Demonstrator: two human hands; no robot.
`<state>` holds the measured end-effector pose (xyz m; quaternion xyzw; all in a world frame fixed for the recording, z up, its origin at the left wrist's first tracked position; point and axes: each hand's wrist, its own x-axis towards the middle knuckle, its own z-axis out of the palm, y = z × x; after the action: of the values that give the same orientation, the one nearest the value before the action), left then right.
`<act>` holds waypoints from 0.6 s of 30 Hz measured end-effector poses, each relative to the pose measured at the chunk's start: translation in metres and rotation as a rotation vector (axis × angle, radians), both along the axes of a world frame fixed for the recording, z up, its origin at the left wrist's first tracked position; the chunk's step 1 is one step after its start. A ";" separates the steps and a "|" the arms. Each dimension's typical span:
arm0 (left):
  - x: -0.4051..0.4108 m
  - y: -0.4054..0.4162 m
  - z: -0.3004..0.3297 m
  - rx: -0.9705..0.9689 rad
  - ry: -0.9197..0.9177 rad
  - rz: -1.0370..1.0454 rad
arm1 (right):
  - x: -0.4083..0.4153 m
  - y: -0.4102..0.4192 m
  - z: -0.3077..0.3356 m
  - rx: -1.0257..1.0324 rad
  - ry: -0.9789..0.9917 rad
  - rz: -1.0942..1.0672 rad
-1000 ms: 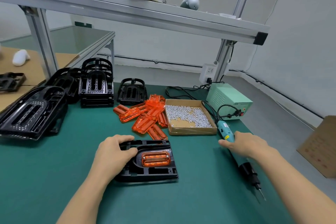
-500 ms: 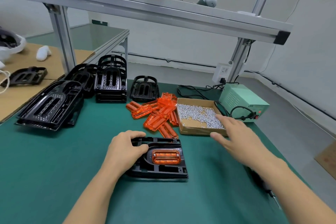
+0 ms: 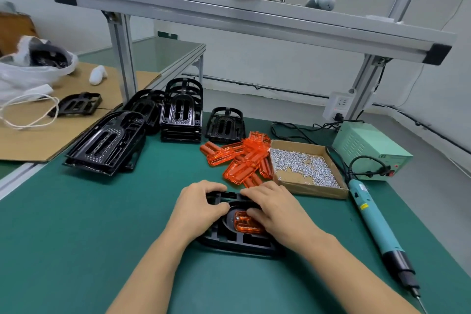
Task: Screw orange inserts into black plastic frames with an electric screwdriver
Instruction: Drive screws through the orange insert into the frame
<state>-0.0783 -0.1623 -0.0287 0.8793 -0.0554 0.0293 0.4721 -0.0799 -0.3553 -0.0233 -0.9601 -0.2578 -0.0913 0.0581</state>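
While both hands [image 3: 201, 208] hold the frame [image 3: 237, 242], screws [image 3: 303, 166] fill the box [image 3: 313, 190].

Our left grip [image 3: 201, 208] curls its fingers, thumb tucked inward. Our right grip [image 3: 274, 208] lies palm down close beside it, fingers bent, fingertips nearly meeting. Both bare forearms reach forward, converging.

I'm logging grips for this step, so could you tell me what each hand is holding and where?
The left hand grips the black frame at its far left edge. The right hand rests on the frame and its orange insert; a grip cannot be told.
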 end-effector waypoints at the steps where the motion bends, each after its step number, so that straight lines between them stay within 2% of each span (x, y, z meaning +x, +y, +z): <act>1: 0.000 0.000 0.000 0.000 -0.005 -0.009 | 0.001 0.001 0.000 0.013 0.005 -0.002; 8: -0.001 0.005 0.000 0.010 -0.107 -0.107 | 0.005 0.003 0.002 0.274 0.168 -0.019; 12: -0.006 0.008 0.000 0.002 -0.179 -0.108 | 0.004 0.005 0.006 0.312 0.210 -0.024; 15: -0.011 0.012 0.002 -0.082 -0.267 0.065 | 0.003 0.012 0.007 0.358 0.156 -0.058; 18: -0.021 0.022 0.001 -0.289 -0.245 0.292 | 0.003 0.025 0.009 0.533 0.111 -0.081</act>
<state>-0.0997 -0.1408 -0.0275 0.7912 0.0202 0.2113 0.5735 -0.0771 -0.3302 -0.0140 -0.9240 -0.1828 -0.1054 0.3189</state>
